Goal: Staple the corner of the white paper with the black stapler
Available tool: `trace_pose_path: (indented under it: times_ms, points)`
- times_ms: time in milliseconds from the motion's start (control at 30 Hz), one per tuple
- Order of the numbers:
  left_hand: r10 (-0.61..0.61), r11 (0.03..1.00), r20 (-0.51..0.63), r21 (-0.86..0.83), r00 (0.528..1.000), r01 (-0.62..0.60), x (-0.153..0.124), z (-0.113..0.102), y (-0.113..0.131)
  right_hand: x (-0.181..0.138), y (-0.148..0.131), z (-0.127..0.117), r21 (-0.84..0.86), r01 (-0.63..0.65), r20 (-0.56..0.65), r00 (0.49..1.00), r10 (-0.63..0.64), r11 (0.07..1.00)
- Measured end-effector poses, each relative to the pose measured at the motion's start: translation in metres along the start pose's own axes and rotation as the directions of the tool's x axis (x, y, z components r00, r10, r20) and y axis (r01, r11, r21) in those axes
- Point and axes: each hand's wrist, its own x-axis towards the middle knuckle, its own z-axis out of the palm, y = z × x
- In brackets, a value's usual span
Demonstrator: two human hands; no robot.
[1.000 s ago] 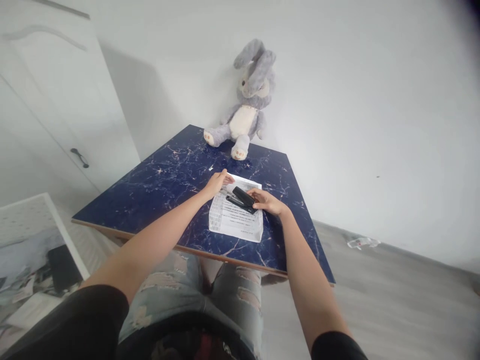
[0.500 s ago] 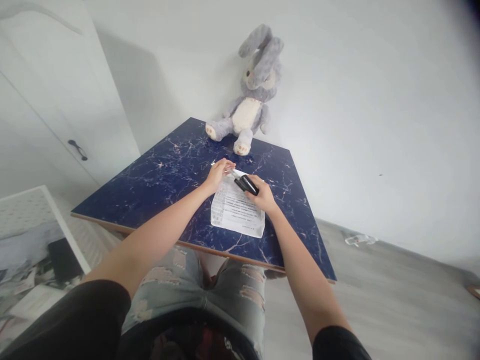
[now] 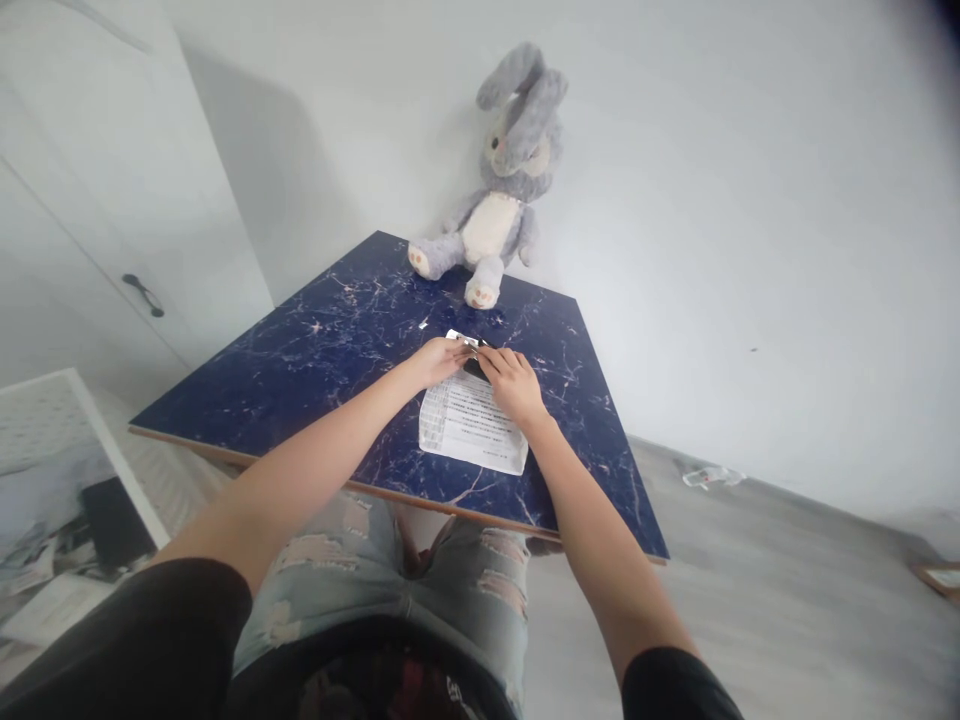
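Observation:
My right hand [image 3: 511,382] is closed over a black stapler [image 3: 474,369], which is mostly hidden under its fingers. At the stapler's far end, the closed fingers of my left hand [image 3: 437,361] meet those of the right around thin, shiny metal parts; the fine detail there is too small to make out. Beneath both hands lies a printed sheet of paper [image 3: 480,440], slightly creased, its far end showing beyond the fingers. A tiny whitish piece [image 3: 424,324] rests on the table just past my left hand.
The blue marbled table [image 3: 300,370] has a grey plush rabbit [image 3: 491,225] sitting at its back against the wall. A white cabinet door with a dark handle [image 3: 142,296] stands left. A white-framed bin of papers [image 3: 112,450] is at lower left. Clear plastic [image 3: 712,477] lies on the floor.
The stapler, seen opened out in my right hand before, is now mostly covered. My right hand has turned and moved left and up, and the two hands have come together.

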Motion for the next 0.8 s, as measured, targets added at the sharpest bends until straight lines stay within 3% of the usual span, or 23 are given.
trace_pose_path:
  times_ms: [200, 333, 467, 533, 600, 700, 800]
  points:
    - [0.037, 0.997, 0.014, 0.070, 0.999, -0.038, -0.002, 0.000, -0.004, 0.001, -0.001, -0.006, -0.064, 0.051, 0.012, 0.999, -0.050, 0.997]
    - [0.053, 0.992, 0.000, 0.118, 0.999, -0.052, -0.001, -0.003, -0.006, 0.001, -0.002, -0.009, 0.009, 0.000, -0.018, 1.000, 0.000, 1.000]
    - [0.124, 0.976, -0.079, 0.188, 0.989, -0.107, -0.001, -0.003, -0.003, -0.003, 0.004, -0.005, 0.258, -0.217, -0.115, 0.961, 0.253, 0.941]
    - [0.258, 0.949, -0.112, 0.213, 0.960, -0.230, -0.003, -0.001, 0.003, -0.007, 0.013, 0.001, 0.441, -0.335, -0.140, 0.891, 0.433, 0.833]
    - [0.413, 0.893, -0.100, 0.242, 0.905, -0.380, -0.006, 0.002, 0.010, -0.010, 0.022, 0.009, 0.610, -0.402, -0.062, 0.835, 0.546, 0.683]
    - [0.547, 0.800, -0.006, 0.296, 0.837, -0.521, -0.011, 0.006, 0.019, -0.012, 0.028, 0.018, 0.743, -0.414, 0.144, 0.866, 0.478, 0.526]
    - [0.543, 0.722, 0.133, 0.429, 0.829, -0.542, -0.019, 0.010, 0.020, -0.009, 0.024, 0.018, 0.758, -0.338, 0.179, 0.930, 0.320, 0.558]
